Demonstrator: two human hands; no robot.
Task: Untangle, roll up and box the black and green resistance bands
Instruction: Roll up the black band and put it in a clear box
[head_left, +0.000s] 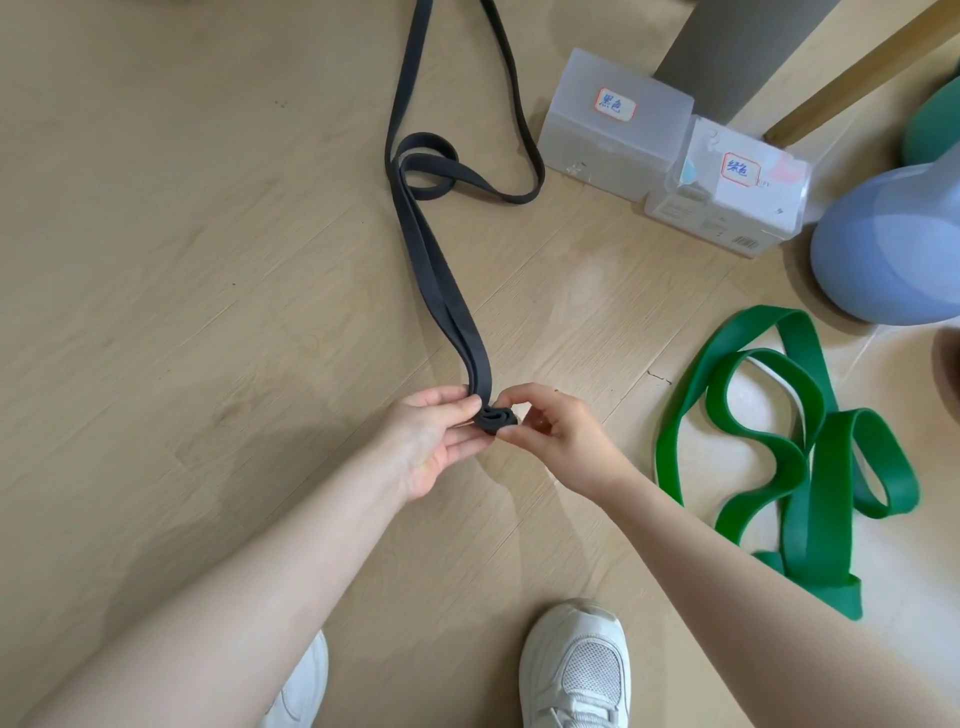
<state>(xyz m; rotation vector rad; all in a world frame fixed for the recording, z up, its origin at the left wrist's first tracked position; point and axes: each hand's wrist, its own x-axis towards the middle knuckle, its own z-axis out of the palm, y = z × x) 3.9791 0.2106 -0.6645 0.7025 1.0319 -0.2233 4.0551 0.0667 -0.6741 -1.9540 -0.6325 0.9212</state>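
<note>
Head view: at centre frame the doubled end of the black band (441, 291) is pinched into a small starter coil between the left hand (431, 441) and the right hand (550, 436), evidently so the roll stays tight. The remainder is trailed toward the upper edge, one loop uncleared. The green band (810, 452) is left in loose loops at right. Two frosted boxes at upper right are labelled "黑色" (615, 117) and "绿色" (727, 187).

Both arms outstretched; left grip (434, 439), right grip (553, 434) pinching, fingertips together
</note>
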